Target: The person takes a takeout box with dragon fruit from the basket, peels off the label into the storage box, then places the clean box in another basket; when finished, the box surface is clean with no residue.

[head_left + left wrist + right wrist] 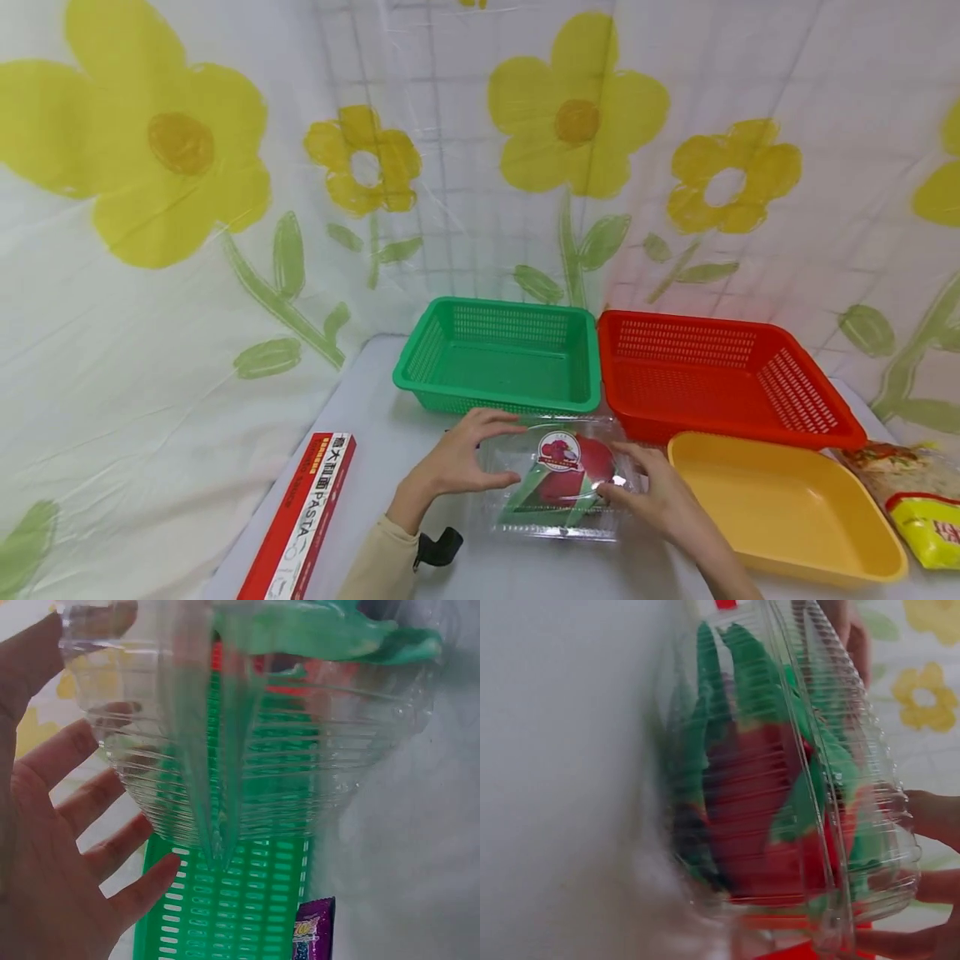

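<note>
A clear plastic clamshell box (558, 500) with red-and-green dragon fruit (754, 802) inside lies between my two hands, over the near side of the table. Its lid carries a round label (558, 452). My left hand (459, 458) holds the box's left end, thumb toward me and fingers spread along the far side. At the opposite end my right hand (656, 492) holds the box, its thumb on the lid. Fingertips of both hands show through the plastic in the wrist views. Whether the box touches the table is unclear.
A green basket (495, 398) and a red basket (720, 433) stand behind the box. To the right are a yellow tray (787, 500) and food packets (930, 525). A long pasta box (300, 517) lies left. A purple packet (315, 930) sits by the green basket.
</note>
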The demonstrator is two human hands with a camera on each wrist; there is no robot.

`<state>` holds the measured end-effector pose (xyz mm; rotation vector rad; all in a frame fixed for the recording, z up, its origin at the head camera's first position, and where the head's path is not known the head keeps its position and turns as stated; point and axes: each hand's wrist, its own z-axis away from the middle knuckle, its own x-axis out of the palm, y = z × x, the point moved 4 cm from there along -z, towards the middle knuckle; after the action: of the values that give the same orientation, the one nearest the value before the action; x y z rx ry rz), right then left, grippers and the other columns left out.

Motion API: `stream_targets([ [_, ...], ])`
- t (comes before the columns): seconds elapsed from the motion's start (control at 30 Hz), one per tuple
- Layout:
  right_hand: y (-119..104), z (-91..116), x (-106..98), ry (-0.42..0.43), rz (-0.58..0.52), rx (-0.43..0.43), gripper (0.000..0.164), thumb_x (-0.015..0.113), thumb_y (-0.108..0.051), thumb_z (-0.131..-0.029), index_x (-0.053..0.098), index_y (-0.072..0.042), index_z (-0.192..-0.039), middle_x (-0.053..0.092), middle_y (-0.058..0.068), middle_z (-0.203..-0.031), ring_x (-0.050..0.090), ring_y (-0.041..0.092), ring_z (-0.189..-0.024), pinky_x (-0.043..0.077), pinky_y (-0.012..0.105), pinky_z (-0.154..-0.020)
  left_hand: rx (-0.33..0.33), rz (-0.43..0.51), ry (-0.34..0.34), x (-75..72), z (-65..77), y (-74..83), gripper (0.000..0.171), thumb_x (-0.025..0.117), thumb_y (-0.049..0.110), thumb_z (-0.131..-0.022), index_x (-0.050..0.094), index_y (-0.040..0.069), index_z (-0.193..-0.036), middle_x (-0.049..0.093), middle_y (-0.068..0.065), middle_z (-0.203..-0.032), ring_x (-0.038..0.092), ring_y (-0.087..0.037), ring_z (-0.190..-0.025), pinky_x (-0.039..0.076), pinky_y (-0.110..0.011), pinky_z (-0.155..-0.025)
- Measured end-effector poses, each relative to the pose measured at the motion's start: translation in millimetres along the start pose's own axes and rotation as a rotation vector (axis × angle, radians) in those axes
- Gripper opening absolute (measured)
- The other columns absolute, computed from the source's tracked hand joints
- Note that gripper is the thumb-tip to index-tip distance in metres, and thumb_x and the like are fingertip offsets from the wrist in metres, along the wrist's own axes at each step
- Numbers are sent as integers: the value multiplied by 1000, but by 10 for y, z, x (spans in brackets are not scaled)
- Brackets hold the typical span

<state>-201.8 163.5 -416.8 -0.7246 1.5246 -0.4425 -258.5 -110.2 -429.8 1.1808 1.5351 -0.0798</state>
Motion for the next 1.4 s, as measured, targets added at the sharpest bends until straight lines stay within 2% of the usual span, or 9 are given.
stream_targets([
  [0.17,-12,-77,-54,-17,8,16,62,80,-37,-82,60,-3,-131,57,18,-128,51,39,-118,47,64,-90,-24,-30,-79,48,-112,-38,57,78,44,-79,66,20,-130,51,0,-143,39,-21,-135,40,-51,-105],
  [0.37,-17,-107,-49,-45,68,55,65,83,-42,-77,65,-5,-127,61,12,-116,54,28,-101,53,47,-76,-47,17,-140,84,-130,-56,55,80,39,-78,67,19,-127,50,-1,-144,38,-23,-135,38,-51,-107],
  [0.5,-50,-87,-89,2,125,50,64,83,-38,-77,64,-4,-127,60,10,-105,52,24,-90,47,36,-68,-12,45,-144,114,-147,-59,56,80,37,-78,67,17,-128,49,-1,-145,37,-23,-136,37,-51,-108],
  [0.67,-205,-176,-141,72,198,-12,49,80,-30,-82,67,-5,-122,62,11,-101,55,22,-86,47,35,-68,7,51,-151,153,-189,-61,59,80,39,-78,66,16,-130,48,-1,-146,36,-21,-138,35,-50,-110],
  [0.73,-276,-244,-117,57,192,-33,40,79,-24,-83,70,-6,-117,64,9,-99,59,22,-86,51,35,-70,6,53,-149,147,-191,-53,59,80,40,-78,65,16,-130,48,-1,-147,36,-22,-138,35,-51,-110],
  [0.87,-372,-395,22,6,150,-58,28,80,-18,-82,74,-8,-107,67,3,-89,62,18,-79,54,33,-65,-4,57,-142,122,-158,-48,58,79,41,-79,65,17,-130,47,0,-147,35,-23,-138,36,-52,-108],
  [1.07,-423,-508,204,-13,151,-69,18,83,-19,-78,78,-12,-95,67,-2,-83,55,13,-71,49,32,-59,0,62,-135,129,-119,-64,57,79,41,-79,66,17,-129,48,0,-147,36,-23,-139,37,-53,-108],
  [1.2,-427,-527,220,6,148,-57,14,82,-16,-79,76,-13,-91,67,-4,-79,57,14,-71,50,34,-61,25,69,-127,143,-142,-62,57,80,41,-79,66,15,-129,49,-3,-146,37,-24,-138,37,-52,-108],
  [1.4,-419,-509,145,17,99,-46,14,76,-6,-81,74,-14,-91,65,-4,-75,56,14,-68,49,31,-56,37,78,-122,154,-186,-60,57,80,41,-79,66,16,-129,49,-2,-146,37,-23,-138,37,-52,-108],
])
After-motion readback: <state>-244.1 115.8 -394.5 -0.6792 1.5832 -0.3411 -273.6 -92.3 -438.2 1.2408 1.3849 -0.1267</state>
